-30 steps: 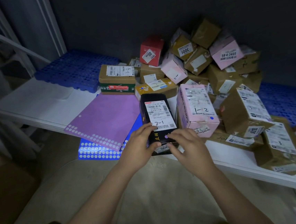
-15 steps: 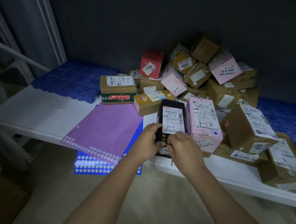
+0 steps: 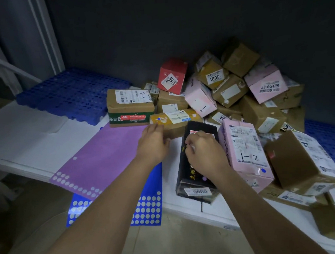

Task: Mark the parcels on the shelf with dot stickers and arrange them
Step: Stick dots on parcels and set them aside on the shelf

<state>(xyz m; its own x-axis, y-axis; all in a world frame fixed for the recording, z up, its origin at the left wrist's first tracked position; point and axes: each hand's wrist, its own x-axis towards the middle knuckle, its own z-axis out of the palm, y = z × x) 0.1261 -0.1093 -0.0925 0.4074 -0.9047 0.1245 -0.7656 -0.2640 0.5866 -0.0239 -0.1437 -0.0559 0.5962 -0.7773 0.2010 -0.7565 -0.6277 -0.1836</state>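
Note:
A black parcel [image 3: 196, 182] lies on the white shelf [image 3: 31, 144] with a purple dot sticker [image 3: 204, 178] on its top. My right hand [image 3: 205, 154] rests on it, fingers curled over its white label. My left hand [image 3: 154, 143] is off the black parcel, fingers apart against the front left end of a yellow-brown parcel [image 3: 179, 118] that bears a blue dot. A pink parcel marked 1-2 [image 3: 244, 152] with a blue dot stands right beside the black one. The purple sticker sheet [image 3: 104, 159] overlaps the blue sticker sheet [image 3: 147, 207] under my left forearm.
A heap of several brown, pink and red parcels [image 3: 230, 92] fills the back right. A brown parcel with a green side [image 3: 130, 108] stands behind the purple sheet. Blue plastic grids [image 3: 73, 93] lie at the back left and far right. More brown parcels [image 3: 300, 159] line the front right edge.
The black parcel went from tilted up in both hands to lying flat on the shelf. My left hand let go and moved left and back to the yellow-brown parcel. My right hand slid up over the label.

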